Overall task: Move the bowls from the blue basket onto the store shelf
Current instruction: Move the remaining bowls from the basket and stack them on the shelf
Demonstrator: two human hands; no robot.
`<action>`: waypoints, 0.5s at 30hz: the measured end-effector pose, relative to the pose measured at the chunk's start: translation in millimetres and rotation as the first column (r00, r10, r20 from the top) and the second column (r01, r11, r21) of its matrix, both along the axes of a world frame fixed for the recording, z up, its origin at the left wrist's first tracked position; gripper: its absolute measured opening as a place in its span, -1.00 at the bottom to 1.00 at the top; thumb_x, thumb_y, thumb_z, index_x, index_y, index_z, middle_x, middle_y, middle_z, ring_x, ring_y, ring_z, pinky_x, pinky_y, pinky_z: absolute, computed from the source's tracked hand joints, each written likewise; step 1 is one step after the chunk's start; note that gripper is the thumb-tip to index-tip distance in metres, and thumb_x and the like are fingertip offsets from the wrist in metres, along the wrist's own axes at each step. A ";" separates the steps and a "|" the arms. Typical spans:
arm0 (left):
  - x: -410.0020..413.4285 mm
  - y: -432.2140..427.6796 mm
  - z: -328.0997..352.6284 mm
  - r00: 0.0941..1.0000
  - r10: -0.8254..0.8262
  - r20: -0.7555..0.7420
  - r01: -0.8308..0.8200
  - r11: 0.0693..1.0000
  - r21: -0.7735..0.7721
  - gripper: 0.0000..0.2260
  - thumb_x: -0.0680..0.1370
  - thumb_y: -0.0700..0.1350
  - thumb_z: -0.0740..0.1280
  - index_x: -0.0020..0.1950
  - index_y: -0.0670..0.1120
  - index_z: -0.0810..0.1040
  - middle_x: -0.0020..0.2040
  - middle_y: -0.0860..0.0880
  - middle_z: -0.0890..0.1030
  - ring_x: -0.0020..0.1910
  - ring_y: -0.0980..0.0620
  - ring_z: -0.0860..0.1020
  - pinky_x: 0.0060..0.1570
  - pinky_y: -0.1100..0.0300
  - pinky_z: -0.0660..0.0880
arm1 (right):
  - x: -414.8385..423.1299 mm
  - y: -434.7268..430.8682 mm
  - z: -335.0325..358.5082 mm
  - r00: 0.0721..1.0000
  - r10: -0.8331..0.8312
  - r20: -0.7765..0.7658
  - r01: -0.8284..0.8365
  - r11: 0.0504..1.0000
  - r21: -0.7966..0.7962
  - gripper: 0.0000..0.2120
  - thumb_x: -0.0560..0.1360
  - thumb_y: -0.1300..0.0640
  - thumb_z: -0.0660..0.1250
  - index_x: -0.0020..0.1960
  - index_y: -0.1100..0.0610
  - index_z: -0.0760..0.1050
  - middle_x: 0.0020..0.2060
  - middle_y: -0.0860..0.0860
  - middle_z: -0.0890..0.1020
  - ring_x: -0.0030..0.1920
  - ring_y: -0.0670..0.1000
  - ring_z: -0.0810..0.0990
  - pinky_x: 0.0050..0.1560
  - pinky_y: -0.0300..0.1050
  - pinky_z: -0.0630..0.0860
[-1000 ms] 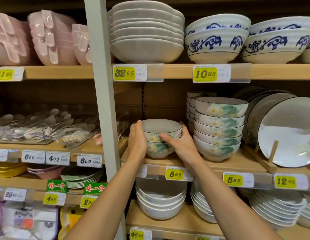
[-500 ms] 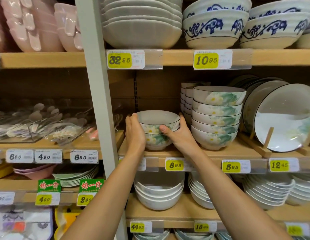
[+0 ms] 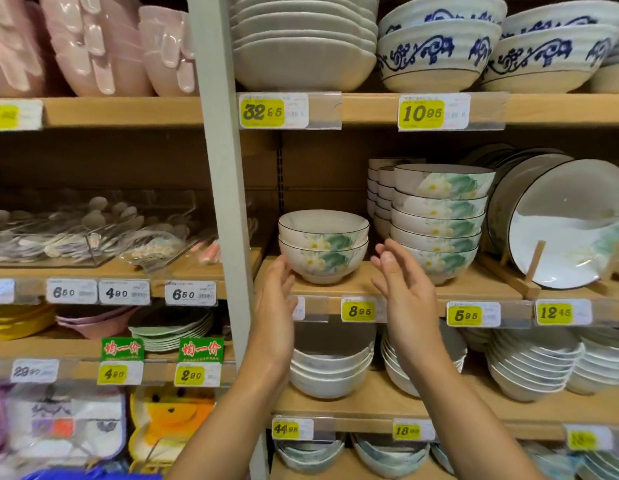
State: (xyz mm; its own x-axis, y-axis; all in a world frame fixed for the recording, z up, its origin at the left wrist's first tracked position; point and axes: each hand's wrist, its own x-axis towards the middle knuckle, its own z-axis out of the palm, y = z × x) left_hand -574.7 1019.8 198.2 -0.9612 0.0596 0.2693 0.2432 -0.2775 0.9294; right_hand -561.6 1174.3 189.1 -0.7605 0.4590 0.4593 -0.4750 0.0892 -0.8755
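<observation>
Two stacked white bowls with a green leaf and flower print (image 3: 323, 245) stand on the wooden middle shelf (image 3: 363, 284), just right of the grey upright post. My left hand (image 3: 275, 306) is in front of the stack's lower left, fingers straight, fingertips close to the bottom bowl. To the stack's right my right hand (image 3: 403, 284) is a short gap away, fingers relaxed and holding nothing. A blue basket edge (image 3: 93, 474) shows at the bottom left.
A taller stack of the same flowered bowls (image 3: 439, 223) stands right of the pair, with plates on a wooden rack (image 3: 571, 223) beyond. A grey upright post (image 3: 225, 202) borders the left. Large white and blue-patterned bowls sit on the shelf above; more bowls fill the shelves below.
Both hands have let go of the two stacked bowls and drawn back toward me; the stack now stands alone on the shelf.
</observation>
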 end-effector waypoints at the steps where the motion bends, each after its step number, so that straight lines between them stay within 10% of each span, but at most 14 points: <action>1: 10.3 -5.5 0.8 1.000 -0.015 -0.013 0.015 1.000 -0.016 -0.65 0.66 0.09 -0.02 0.28 0.08 0.47 0.24 0.12 0.56 0.21 0.22 0.51 0.26 0.17 0.38 | 8.2 -2.6 -2.2 1.000 0.003 -0.013 -0.003 1.000 -0.029 -0.81 0.57 -0.08 0.24 0.17 -0.21 0.50 0.15 -0.17 0.62 0.22 -0.16 0.56 0.27 -0.03 0.49; 15: 126.4 -79.2 -76.3 0.950 0.088 0.300 -0.074 0.996 -0.057 -0.48 0.66 0.09 -0.07 0.10 -0.22 0.57 -0.02 -0.17 0.70 -0.02 -0.11 0.66 -0.03 0.10 0.55 | 120.8 -50.7 -82.5 0.960 0.188 0.208 -0.118 0.944 -0.309 -0.66 0.63 0.22 0.12 -0.14 0.08 0.63 -0.20 0.07 0.71 -0.15 0.00 0.69 -0.16 -0.28 0.60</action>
